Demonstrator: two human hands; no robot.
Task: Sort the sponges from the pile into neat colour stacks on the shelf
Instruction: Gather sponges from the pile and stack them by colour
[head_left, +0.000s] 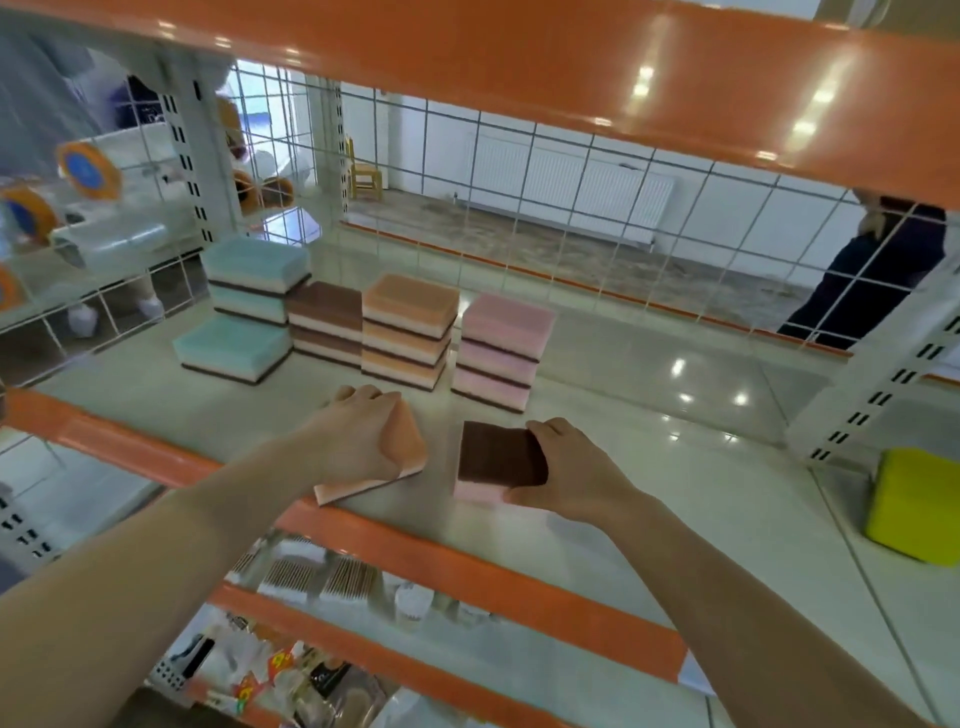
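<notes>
From your head camera, no brand or label on the sponges can be read; the only lettering in view is on bright price tags (275, 670) on the lower shelf, too blurred to make out.

Your left hand (358, 436) lies on an orange sponge (408, 447) at the front edge of the shelf (649, 467), fingers curled over its far side and gripping it; the sponge is tilted, its pale underside showing along the near edge. Your right hand (571, 473) grips a pink sponge (498, 462) lying dark scouring side up, thumb at its near corner and fingers wrapped over its right edge. The two sponges sit near each other but apart.

Behind them stand the sorted stacks, in a row. At the left, the blue stack (254, 280) holds two sponges, with a single blue sponge (231, 348) just in front of it. Touching it on the right is the brown-topped stack (324, 322), then the orange stack (408, 332) of three, and the pink stack (498, 353) of three, a narrow gap apart.

A wire grid (571, 208) backs the shelf. A yellow block (914, 504) sits at the far right, and a person in dark clothes (872, 270) stands beyond the grid.
</notes>
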